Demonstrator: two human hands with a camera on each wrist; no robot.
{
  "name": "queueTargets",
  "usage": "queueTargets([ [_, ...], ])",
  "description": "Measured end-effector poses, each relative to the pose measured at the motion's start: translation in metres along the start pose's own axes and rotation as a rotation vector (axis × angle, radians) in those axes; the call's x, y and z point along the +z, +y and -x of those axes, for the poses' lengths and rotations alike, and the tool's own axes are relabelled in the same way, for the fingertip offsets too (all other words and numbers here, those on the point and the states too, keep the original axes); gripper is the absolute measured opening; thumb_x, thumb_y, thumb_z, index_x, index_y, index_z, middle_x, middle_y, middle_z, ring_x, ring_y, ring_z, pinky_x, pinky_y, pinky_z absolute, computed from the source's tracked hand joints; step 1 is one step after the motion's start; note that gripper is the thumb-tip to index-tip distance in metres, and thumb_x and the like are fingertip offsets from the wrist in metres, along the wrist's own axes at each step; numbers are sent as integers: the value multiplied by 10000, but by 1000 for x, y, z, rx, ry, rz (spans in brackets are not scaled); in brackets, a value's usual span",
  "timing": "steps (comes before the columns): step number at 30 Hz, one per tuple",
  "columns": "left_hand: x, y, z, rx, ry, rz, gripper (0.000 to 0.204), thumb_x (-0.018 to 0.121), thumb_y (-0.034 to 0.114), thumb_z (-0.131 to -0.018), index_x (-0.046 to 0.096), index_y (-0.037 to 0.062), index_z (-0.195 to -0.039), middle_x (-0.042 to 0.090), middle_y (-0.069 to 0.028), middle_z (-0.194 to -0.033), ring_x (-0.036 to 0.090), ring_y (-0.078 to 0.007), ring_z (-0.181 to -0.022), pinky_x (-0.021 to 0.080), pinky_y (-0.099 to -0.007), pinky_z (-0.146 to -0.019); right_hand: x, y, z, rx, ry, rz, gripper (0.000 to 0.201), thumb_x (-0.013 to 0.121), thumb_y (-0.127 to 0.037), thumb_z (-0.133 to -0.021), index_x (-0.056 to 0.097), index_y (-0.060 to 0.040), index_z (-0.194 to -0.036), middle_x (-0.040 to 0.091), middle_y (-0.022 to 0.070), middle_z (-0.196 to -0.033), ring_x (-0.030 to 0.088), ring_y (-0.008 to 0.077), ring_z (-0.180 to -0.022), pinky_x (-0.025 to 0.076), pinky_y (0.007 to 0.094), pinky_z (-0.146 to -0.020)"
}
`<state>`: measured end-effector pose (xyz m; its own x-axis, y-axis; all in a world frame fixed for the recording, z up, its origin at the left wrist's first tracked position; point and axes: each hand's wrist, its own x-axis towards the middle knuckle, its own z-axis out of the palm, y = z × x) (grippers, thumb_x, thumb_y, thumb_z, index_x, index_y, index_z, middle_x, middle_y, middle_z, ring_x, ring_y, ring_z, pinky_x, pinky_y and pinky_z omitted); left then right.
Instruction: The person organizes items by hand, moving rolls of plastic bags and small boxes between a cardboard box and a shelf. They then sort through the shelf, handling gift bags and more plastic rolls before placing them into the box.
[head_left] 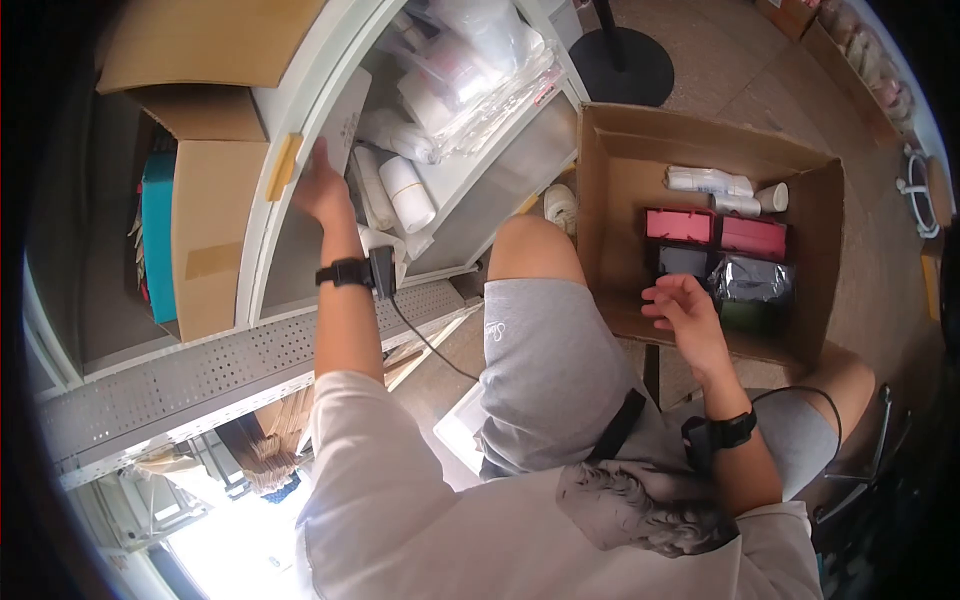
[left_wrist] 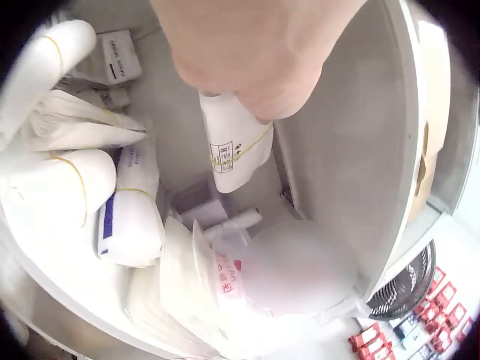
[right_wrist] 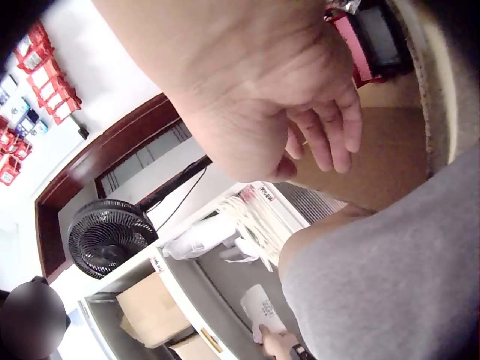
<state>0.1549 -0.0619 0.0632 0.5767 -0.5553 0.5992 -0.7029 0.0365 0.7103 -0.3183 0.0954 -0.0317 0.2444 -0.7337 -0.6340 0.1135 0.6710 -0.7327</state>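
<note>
My left hand (head_left: pixel 322 188) reaches inside a white shelf compartment and grips a white bundle of plastic bags (left_wrist: pixel 232 150). Black print and a yellow rubber band show on that bundle, and the fingers behind it are mostly hidden. More white rolls (left_wrist: pixel 129 225) lie beside it in the compartment. Over the near side of an open cardboard box (head_left: pixel 620 200) hovers my right hand (head_left: pixel 690 320), its fingers loosely bent around nothing. Inside the box are pink-topped packs (head_left: pixel 752 236), a white roll (head_left: pixel 708 181) and a shiny dark packet (head_left: pixel 755 280).
Clear plastic bags (head_left: pixel 480 60) fill the far part of the shelf. Left of the divider stands another cardboard box (head_left: pixel 220 230) with a teal item (head_left: pixel 158 235) in it. A round black base (head_left: pixel 625 68) is on the floor beyond. A black fan (right_wrist: pixel 109 236) stands past the shelf.
</note>
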Motion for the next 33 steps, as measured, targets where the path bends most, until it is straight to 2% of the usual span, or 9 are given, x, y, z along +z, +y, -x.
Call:
queueTargets([
  [2,11,-5,-11,54,28,-401,579,797,96,-809,507,-69,-1283,585,-211,-1294,593,-290,-1121,466,-354,-980,-3,1,0,9,-1,1,187,559,-120,-970,537,-69,-1148,662,71,-1087,650,148,-918,486,269,-759],
  [7,-12,-46,-21,-225,327,-243,501,794,22,-770,564,-81,-1202,625,-245,-1208,627,-307,-1037,503,-381,-919,-7,-3,-1,-12,26,-22,184,552,-115,-977,541,-65,-1153,665,71,-1094,652,150,-931,486,263,-754],
  [10,-55,-166,-52,-56,459,-282,460,762,-4,-782,562,-68,-1192,640,-234,-1165,630,-309,-1024,512,-396,-906,-9,6,-7,4,20,-23,176,547,-119,-982,543,-65,-1149,664,73,-1099,651,150,-939,486,265,-758],
  [11,-64,-174,-48,-336,359,347,467,758,18,-785,546,-64,-1192,627,-228,-1174,633,-313,-1028,516,-417,-909,-7,8,-8,22,17,-2,175,545,-118,-982,542,-65,-1149,663,74,-1103,651,150,-939,486,264,-758],
  [12,-69,-173,-43,-341,363,339,467,758,18,-785,546,-64,-1192,627,-228,-1174,633,-313,-1028,516,-417,-909,-6,10,-10,36,13,21,174,543,-117,-982,541,-65,-1149,662,74,-1106,650,149,-939,485,264,-759],
  [14,-68,-160,-33,-321,391,-307,502,769,70,-789,529,-64,-1208,593,-242,-1226,624,-339,-1065,511,-418,-927,-3,12,-13,54,8,36,174,541,-115,-982,540,-67,-1149,662,74,-1107,648,148,-939,486,264,-760],
  [18,-65,-162,-25,-281,359,-516,453,745,80,-805,538,-53,-1185,583,-251,-1206,611,-370,-1077,497,-427,-937,1,14,-19,71,6,47,176,535,-113,-978,539,-76,-1150,662,75,-1107,645,147,-940,489,267,-764],
  [23,-73,-148,-27,116,82,-934,337,647,67,-816,626,-29,-1139,648,-217,-1120,608,-368,-1074,472,-446,-941,2,15,-22,77,19,42,176,539,-124,-980,540,-82,-1151,663,73,-1104,646,150,-943,491,270,-770],
  [33,-96,-160,-31,-193,-428,-1421,397,618,304,-810,662,63,-1123,655,-209,-1135,583,-367,-1120,471,-488,-955,7,18,-22,83,-25,70,175,547,-140,-984,540,-82,-1148,664,69,-1103,649,153,-944,488,267,-768],
])
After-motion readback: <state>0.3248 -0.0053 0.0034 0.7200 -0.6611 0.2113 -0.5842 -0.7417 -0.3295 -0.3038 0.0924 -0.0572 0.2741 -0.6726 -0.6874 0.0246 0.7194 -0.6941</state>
